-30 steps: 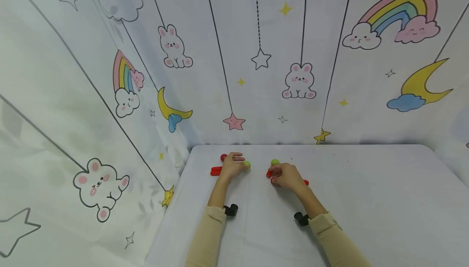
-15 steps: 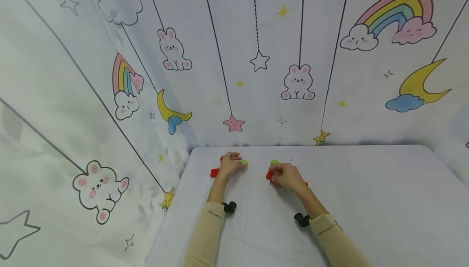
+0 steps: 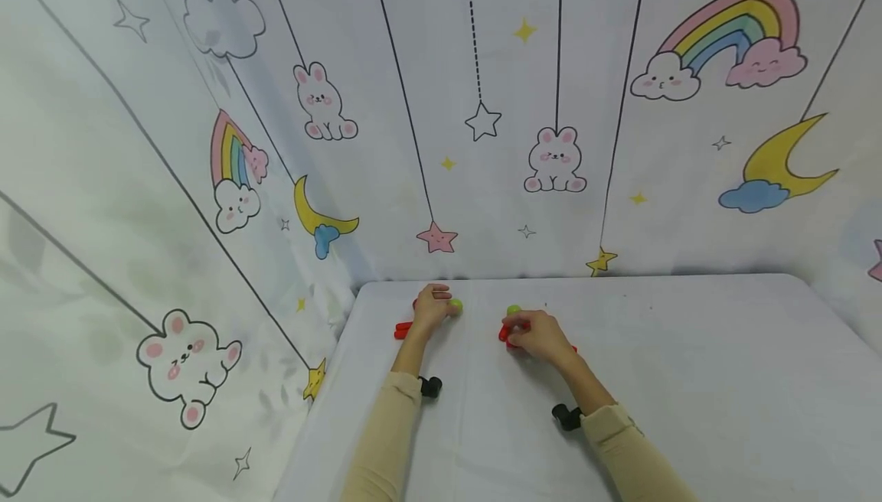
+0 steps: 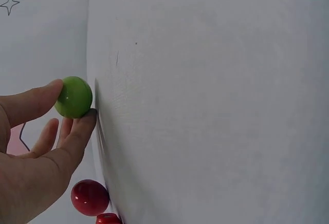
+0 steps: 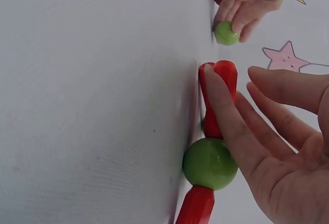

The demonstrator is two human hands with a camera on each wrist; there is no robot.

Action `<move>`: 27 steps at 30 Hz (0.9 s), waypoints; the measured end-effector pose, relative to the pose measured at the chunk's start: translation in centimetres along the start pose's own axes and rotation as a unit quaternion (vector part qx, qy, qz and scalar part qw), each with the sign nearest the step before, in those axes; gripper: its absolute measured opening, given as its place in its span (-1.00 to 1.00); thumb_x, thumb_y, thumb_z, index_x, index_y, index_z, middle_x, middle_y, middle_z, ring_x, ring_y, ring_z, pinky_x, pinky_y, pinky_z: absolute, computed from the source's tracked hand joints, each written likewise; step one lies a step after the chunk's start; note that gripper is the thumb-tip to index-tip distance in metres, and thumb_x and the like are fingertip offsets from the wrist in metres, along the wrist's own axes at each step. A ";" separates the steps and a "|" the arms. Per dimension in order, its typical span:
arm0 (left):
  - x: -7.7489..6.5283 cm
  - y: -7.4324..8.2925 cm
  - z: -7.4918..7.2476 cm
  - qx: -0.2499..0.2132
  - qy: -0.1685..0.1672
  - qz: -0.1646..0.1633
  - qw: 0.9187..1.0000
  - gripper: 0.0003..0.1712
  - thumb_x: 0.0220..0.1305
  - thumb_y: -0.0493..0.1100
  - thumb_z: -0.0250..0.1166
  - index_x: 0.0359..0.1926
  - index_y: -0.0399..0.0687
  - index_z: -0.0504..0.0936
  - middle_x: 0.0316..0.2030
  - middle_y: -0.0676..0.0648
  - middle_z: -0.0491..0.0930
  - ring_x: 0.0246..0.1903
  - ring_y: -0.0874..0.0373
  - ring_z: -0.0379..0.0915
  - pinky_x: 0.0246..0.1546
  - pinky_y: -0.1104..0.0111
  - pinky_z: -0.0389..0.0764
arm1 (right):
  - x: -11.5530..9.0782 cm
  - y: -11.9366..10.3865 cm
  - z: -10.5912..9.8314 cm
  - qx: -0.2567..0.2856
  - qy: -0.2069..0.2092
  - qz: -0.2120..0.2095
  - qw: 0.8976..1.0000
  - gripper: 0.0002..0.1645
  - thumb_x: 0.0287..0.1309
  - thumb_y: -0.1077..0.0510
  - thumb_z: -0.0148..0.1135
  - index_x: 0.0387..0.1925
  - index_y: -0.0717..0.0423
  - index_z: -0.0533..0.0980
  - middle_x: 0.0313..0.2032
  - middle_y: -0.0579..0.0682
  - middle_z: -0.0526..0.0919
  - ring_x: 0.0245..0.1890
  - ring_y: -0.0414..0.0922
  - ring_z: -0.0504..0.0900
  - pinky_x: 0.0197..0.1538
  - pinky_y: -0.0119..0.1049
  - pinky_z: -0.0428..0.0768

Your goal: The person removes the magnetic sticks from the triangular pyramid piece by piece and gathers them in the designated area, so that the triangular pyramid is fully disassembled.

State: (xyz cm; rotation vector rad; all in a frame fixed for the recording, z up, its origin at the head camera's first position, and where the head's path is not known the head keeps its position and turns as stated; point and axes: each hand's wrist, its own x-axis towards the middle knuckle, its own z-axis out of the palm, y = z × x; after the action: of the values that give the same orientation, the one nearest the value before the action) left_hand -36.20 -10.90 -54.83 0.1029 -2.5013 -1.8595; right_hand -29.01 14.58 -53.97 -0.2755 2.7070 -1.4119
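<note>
My left hand (image 3: 432, 308) pinches a green ball (image 4: 74, 97) between thumb and fingertips, just by the table surface. A glossy red ball (image 4: 90, 197) lies close below that hand. My right hand (image 3: 540, 335) is at a group of red sticks and green balls, its index finger (image 5: 226, 108) lying along a red stick (image 5: 226, 75) and its thumb held apart. In the right wrist view, a green ball (image 5: 209, 163) has that stick at one end and another red stick (image 5: 196, 206) at the other. Part of the group is hidden behind the fingers.
Two red sticks (image 3: 403, 330) lie side by side left of my left hand. Another green ball (image 3: 513, 309) sits just beyond my right hand. The white-covered table (image 3: 689, 379) ends at a printed curtain (image 3: 386, 104) along the back and left.
The head view has tilted slightly. My left hand and its green ball have shifted a little to the left. My right hand stays at the red sticks with little visible movement.
</note>
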 end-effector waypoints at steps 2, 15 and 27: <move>0.2 0.0 0.1 0.007 0.005 0.001 1.000 -0.35 0.14 -0.51 0.45 0.28 -0.41 0.50 0.12 -0.36 0.62 0.06 -0.12 0.62 -0.04 0.26 0.67 | 0.0 0.1 0.0 0.011 -0.006 -0.003 1.000 -0.58 0.21 0.28 0.42 0.13 0.13 0.68 0.05 0.13 0.73 -0.02 0.03 0.62 -0.04 -0.13 0.66; 1.4 -0.8 0.1 0.028 0.027 0.005 0.999 -0.35 0.11 -0.51 0.42 0.28 -0.38 0.52 0.11 -0.32 0.62 0.10 -0.13 0.59 0.08 0.18 0.62 | 0.3 0.6 0.0 0.089 -0.022 0.005 0.996 -0.46 0.27 0.35 0.35 0.28 0.30 0.53 0.07 0.17 0.73 -0.09 -0.04 0.71 -0.16 -0.26 0.73; 1.6 -0.7 -0.4 0.055 0.047 0.016 0.997 -0.38 0.07 -0.51 0.40 0.23 -0.39 0.54 0.09 -0.32 0.63 0.10 -0.15 0.61 0.02 0.14 0.66 | 0.3 0.4 0.1 0.047 -0.009 0.009 0.999 -0.51 0.29 0.29 0.33 0.25 0.23 0.58 0.04 0.08 0.76 0.06 0.03 0.64 0.00 -0.18 0.62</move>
State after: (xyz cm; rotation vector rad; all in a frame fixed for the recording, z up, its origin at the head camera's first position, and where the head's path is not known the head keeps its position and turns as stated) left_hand -37.78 -11.62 -55.40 0.1478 -2.5260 -1.6632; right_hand -29.34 14.67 -54.33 -0.2572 2.6125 -1.5180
